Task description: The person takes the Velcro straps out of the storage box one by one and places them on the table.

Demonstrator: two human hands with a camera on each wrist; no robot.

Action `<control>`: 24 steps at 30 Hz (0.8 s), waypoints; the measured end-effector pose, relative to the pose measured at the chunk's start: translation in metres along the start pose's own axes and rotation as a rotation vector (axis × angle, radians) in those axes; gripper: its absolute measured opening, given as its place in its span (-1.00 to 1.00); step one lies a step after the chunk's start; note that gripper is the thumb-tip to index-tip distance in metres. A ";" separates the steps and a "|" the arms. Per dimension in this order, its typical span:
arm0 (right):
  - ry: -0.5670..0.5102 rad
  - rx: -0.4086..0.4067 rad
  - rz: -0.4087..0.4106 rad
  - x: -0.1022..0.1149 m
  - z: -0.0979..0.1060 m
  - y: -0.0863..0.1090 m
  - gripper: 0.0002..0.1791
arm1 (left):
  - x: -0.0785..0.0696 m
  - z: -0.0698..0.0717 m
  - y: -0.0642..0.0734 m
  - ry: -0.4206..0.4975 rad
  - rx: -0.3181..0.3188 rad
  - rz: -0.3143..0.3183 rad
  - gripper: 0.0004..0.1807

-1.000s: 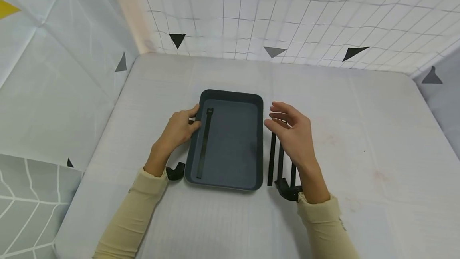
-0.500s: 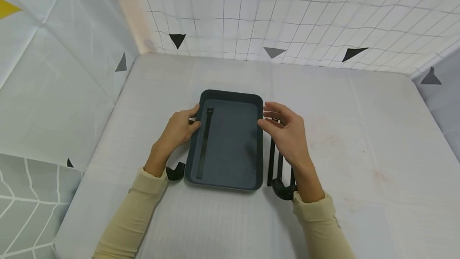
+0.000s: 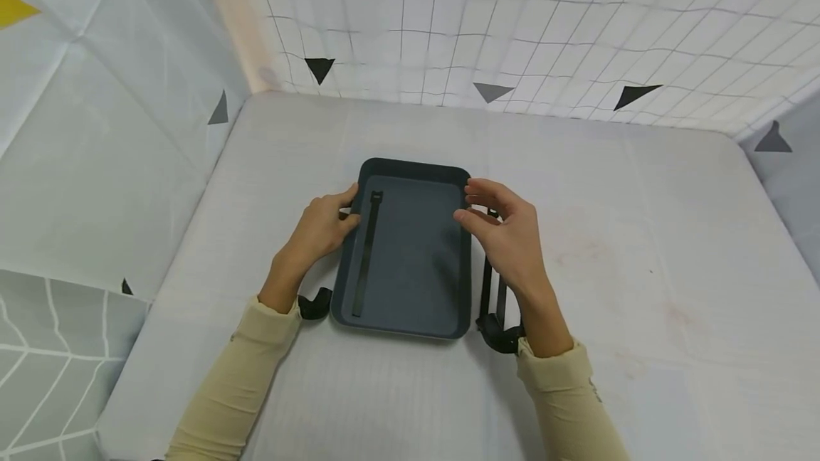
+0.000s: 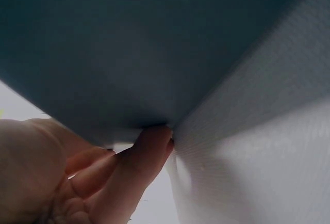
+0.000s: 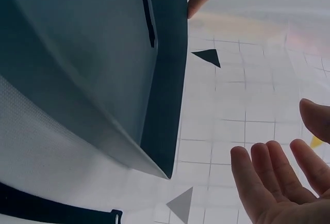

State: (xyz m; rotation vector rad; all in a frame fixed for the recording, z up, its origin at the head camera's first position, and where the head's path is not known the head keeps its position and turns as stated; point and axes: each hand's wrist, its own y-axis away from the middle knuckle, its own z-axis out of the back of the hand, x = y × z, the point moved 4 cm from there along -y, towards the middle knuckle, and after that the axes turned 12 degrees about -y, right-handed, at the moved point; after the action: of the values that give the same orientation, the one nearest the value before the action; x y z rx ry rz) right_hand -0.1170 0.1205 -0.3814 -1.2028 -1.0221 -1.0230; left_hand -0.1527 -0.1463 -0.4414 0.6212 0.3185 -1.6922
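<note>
A dark grey-blue rectangular tray (image 3: pixel 416 255) lies on the white surface. Inside it, along the left side, is one flat black strap (image 3: pixel 367 255) with a slotted head. My left hand (image 3: pixel 317 230) holds the tray's left wall, thumb at the rim and fingers (image 4: pixel 129 177) against the outside. Above the right rim hovers my right hand (image 3: pixel 512 237), fingers parted and nothing between them; the right wrist view shows it apart from the tray. More black straps (image 3: pixel 502 297) lie right of the tray, partly hidden by that hand and wrist.
Black wrist camera mounts (image 3: pixel 316 303) sit at both cuffs, the right mount (image 3: pixel 500 336) over the straps' lower ends. A white grid-patterned sheet (image 3: pixel 512 20) hangs behind the surface. Another pale sheet (image 3: pixel 115 162) borders the left side.
My right hand has moved left, from over the loose straps to above the tray's right rim. The left hand has kept its hold, and the strap inside lies as before.
</note>
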 end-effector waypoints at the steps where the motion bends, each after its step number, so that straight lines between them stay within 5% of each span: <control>1: 0.001 0.001 -0.002 0.000 0.000 0.000 -0.53 | 0.000 0.000 0.000 0.002 0.000 -0.003 -0.33; 24: -0.050 0.017 -0.031 -0.002 -0.011 -0.006 -0.50 | 0.000 0.001 0.000 0.001 -0.009 -0.013 -0.33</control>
State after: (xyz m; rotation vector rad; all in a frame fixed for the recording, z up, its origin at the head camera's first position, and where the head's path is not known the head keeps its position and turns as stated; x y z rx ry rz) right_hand -0.1226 0.1093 -0.3827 -1.2065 -1.0892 -1.0108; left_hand -0.1526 -0.1471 -0.4403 0.6145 0.3313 -1.7023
